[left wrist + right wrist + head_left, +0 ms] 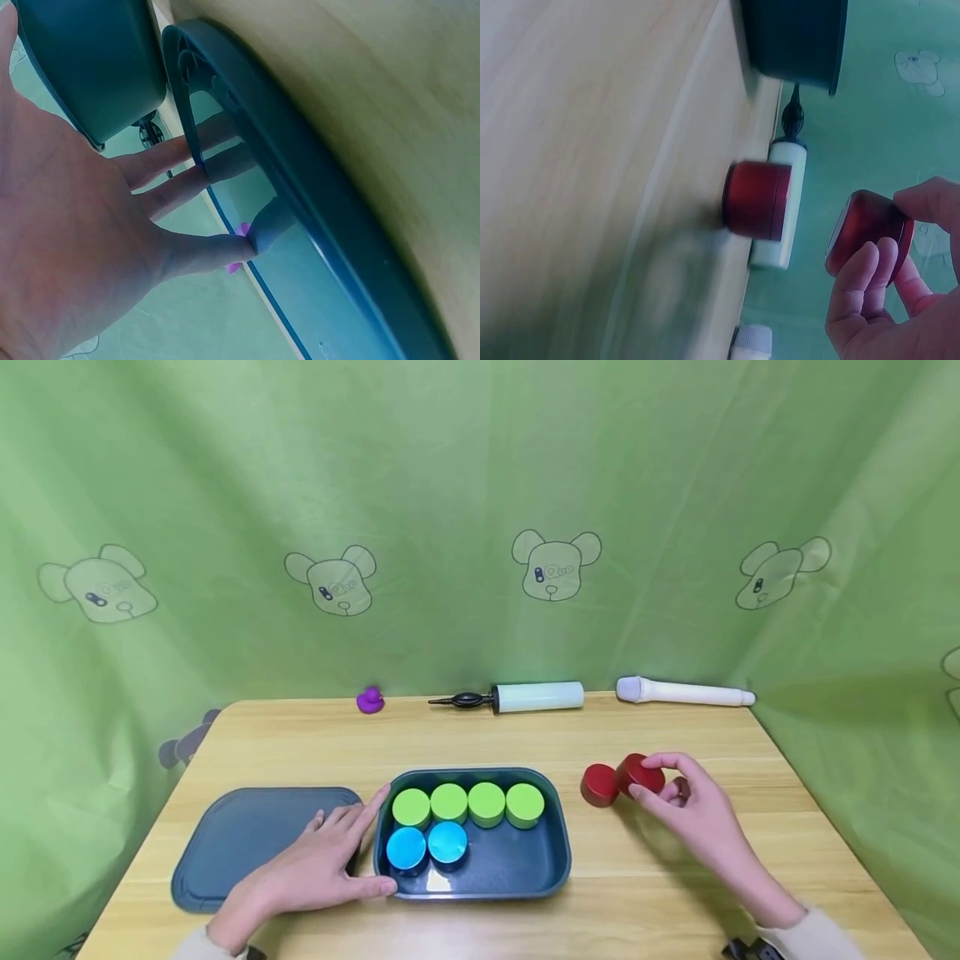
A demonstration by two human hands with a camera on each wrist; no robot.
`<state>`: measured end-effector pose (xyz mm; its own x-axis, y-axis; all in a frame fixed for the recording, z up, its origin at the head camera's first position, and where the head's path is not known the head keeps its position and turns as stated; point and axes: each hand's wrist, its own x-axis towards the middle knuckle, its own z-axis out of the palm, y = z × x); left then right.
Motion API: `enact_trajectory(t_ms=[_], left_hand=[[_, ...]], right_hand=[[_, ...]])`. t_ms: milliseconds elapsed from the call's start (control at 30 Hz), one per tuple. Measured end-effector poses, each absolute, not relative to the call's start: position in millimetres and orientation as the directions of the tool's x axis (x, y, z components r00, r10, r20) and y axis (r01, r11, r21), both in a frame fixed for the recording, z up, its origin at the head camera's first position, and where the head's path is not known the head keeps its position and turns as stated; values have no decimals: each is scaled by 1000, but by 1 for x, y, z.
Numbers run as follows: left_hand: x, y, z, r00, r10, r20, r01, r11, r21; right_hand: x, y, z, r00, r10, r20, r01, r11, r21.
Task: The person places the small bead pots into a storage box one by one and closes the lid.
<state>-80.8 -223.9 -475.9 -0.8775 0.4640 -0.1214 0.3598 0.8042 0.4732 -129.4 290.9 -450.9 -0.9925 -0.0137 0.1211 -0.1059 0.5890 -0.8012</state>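
My right hand [697, 818] pinches a red cylinder [639, 773], likely light, rigid, slick; hold its sides. Left hand [321, 864], fingers [368, 815] outstretched, touches a container [517, 864].

Green curtain [450, 460]: printed bear heads [108, 587] are carrying faint lettering.
Right-of-centre bear head [552, 572]: letters are apparently reading "Qoo".
Left-of-centre bear head [340, 587]: similar letters are showing, too pale to read surely.
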Motion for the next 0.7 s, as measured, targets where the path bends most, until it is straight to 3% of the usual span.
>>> enact_trajectory(t_ms=[500,700], left_hand=[[-83,-226,-474,-874,470,-123,368,807,462],[-81,-224,-474,-876,464,-135,353,804,478]], right_hand=[[-112,236,-453,-988,-103,118,-152,458,-876],[-105,217,-455,-974,-144,173,-220,440,-871]])
